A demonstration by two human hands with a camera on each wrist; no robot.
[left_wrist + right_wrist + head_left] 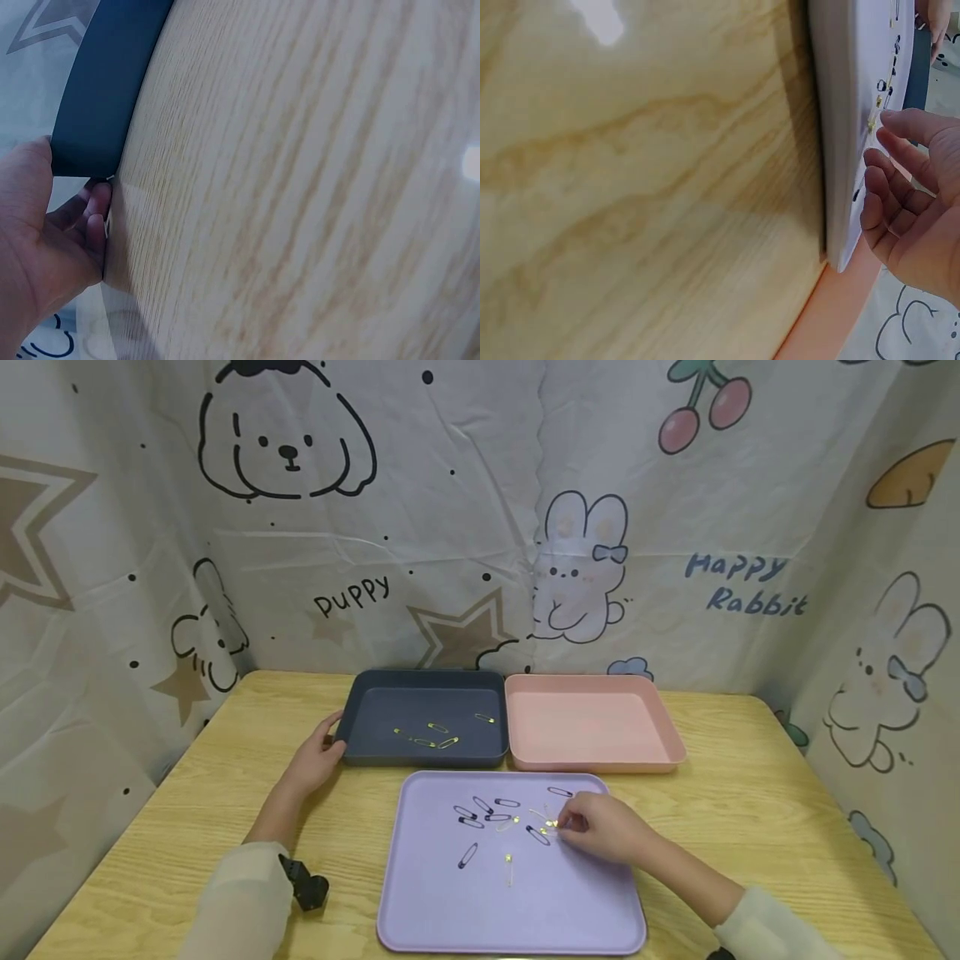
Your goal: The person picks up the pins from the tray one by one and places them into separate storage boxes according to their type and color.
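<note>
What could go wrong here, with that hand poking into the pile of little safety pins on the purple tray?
The gold pin under the right hand lies close among black pins, so the fingers might lift two at once or snag one. The pins are tiny, so one could slip and drop onto the purple tray. The left hand only touches the dark tray at its corner, which might shift if bumped.

Three trays are sitting on the worktop (750, 793): one dark blue tray (360, 752), one pink tray (667, 735), one purple tray (420, 910). Four gold pins (437, 727) are lying in the dark blue one.
</note>
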